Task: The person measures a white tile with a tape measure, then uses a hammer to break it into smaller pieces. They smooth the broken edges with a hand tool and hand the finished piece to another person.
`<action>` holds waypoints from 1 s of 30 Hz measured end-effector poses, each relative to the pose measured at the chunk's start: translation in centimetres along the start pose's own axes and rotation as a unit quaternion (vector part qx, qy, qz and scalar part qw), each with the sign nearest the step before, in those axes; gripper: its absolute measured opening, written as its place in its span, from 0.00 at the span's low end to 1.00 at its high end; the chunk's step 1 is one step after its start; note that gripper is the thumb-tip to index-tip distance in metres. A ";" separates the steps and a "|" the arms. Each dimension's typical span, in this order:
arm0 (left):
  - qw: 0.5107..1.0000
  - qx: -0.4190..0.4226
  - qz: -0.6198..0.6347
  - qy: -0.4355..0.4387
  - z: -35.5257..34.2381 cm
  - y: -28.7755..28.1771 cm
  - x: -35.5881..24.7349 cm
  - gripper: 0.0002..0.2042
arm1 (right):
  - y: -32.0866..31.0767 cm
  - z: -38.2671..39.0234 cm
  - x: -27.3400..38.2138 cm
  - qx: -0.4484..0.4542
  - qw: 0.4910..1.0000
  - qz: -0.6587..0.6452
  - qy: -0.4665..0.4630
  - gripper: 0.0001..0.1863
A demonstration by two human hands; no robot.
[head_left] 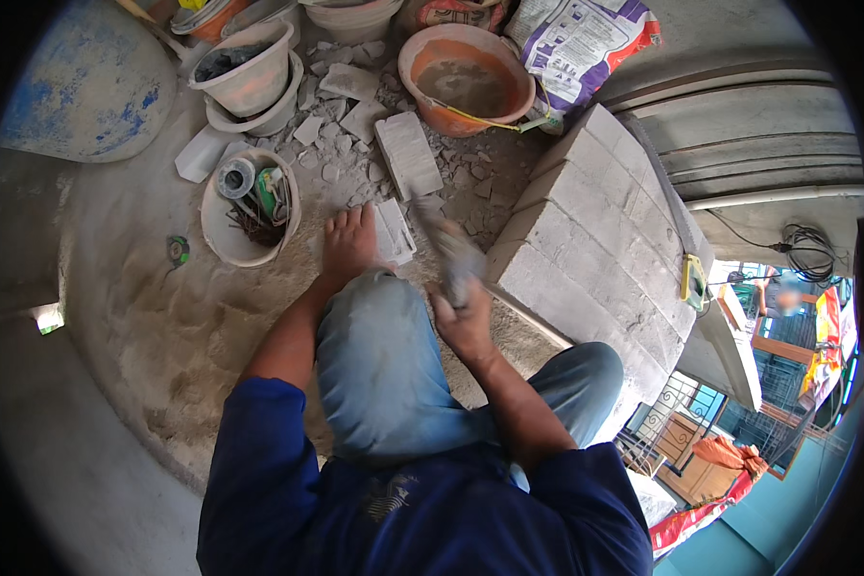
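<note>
My left hand [351, 240] rests with its fingers stretched forward at the left edge of a light grey block piece [392, 230] on the ground, just beyond my knee. My right hand [466, 324] is wrapped round a greyish hand tool [459, 254]. Motion smears this tool, so its exact kind cannot be made out; its far end reaches toward the block piece. Beyond the piece lies a larger pale block [409, 156] among broken chunks. A white bucket [211, 226] left of my left hand holds a roll of tape, a green item and several thin rods.
A stepped wall of light blocks [595, 245] rises at my right, with a yellow-handled saw [693, 280] on it. An orange tub [442, 113] of murky water stands ahead, near a cement bag [581, 48]. Stacked buckets [245, 82], a blue-stained drum [91, 86] and a tape measure [178, 251] are leftward.
</note>
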State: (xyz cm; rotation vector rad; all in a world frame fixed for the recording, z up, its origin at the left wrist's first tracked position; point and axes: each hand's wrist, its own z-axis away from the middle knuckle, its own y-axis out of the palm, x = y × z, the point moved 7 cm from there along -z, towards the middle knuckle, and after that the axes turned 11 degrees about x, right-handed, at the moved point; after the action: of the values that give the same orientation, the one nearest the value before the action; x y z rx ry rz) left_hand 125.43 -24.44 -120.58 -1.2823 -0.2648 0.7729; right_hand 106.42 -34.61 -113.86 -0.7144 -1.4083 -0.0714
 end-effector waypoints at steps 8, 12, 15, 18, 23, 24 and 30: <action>0.997 0.059 0.004 -0.052 -0.6 -0.3 -0.1 0.55 | -0.6 -0.2 -4.0 0.048 0.980 -0.041 0.191 0.22; 0.991 0.115 0.017 -0.069 0.0 0.1 0.4 0.56 | -3.7 -2.5 3.1 -0.008 0.962 -0.261 0.080 0.20; 0.991 0.118 0.005 -0.069 -0.1 0.0 -0.1 0.57 | -3.5 -3.6 1.2 -0.018 0.970 -0.234 0.059 0.21; 0.994 0.091 0.004 -0.062 -0.4 -0.3 -0.7 0.57 | -0.6 -3.7 -2.6 -0.011 0.992 -0.087 0.092 0.24; 0.995 0.085 0.026 -0.045 0.0 0.0 -0.2 0.57 | 0.3 -4.3 -4.4 0.127 0.983 -0.038 0.131 0.29; 0.996 0.078 0.034 -0.037 0.2 -0.1 -0.2 0.58 | -0.4 -4.3 -4.8 0.104 0.984 -0.080 0.120 0.28; 0.992 0.110 0.001 -0.065 0.1 0.5 0.6 0.58 | -6.0 -7.8 6.1 -0.034 0.962 -0.272 -0.024 0.27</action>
State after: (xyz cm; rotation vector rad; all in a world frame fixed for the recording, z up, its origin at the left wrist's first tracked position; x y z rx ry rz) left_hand 125.58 -23.92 -121.15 -1.0270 -0.2752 0.8632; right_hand 111.65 -41.00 -105.73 -0.3679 -1.6225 -0.5368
